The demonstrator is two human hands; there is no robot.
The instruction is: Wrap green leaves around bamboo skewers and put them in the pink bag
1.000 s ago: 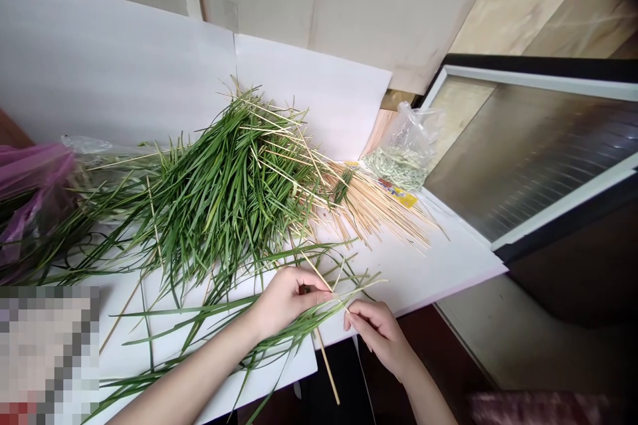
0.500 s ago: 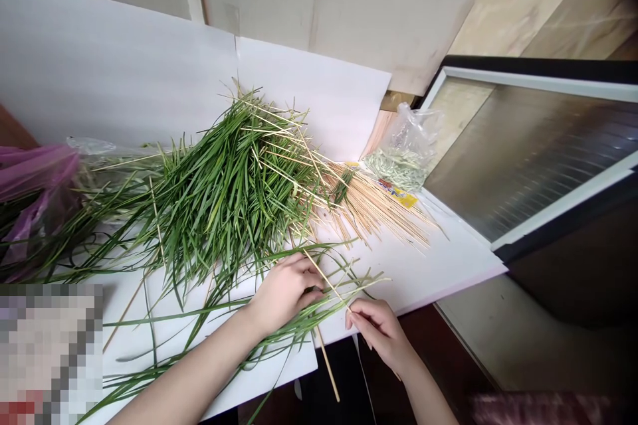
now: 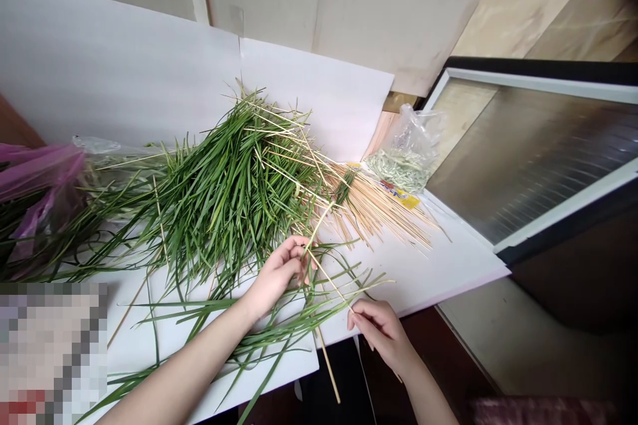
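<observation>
My right hand (image 3: pixel 379 331) is closed in a pinch on a thin bamboo skewer (image 3: pixel 330 280), which slants up and left from the fingers. My left hand (image 3: pixel 280 273) has its fingers closed on a garlic chive (image 3: pixel 319 227) right at the skewer's upper tip. The chive's pale end sticks up to the right; whether the tip passes through it is too small to tell. Loose chives (image 3: pixel 286 332) lie below both hands and over the front table edge. Behind my left hand rises a large pile of chives (image 3: pixel 229 192) with skewers across it.
Many bamboo skewers (image 3: pixel 389 216) lie spread to the right, near a clear bag (image 3: pixel 411 136) of pale green strips. A purple plastic bag (image 3: pixel 44 176) is at far left. Another skewer (image 3: pixel 327 365) juts past the table edge (image 3: pixel 448 292). A framed glass panel (image 3: pixel 543 159) stands at right.
My left hand has risen from the loose chives to the skewer's tip, bringing up a chive in its fingers. My right hand holds the skewer in nearly the same place.
</observation>
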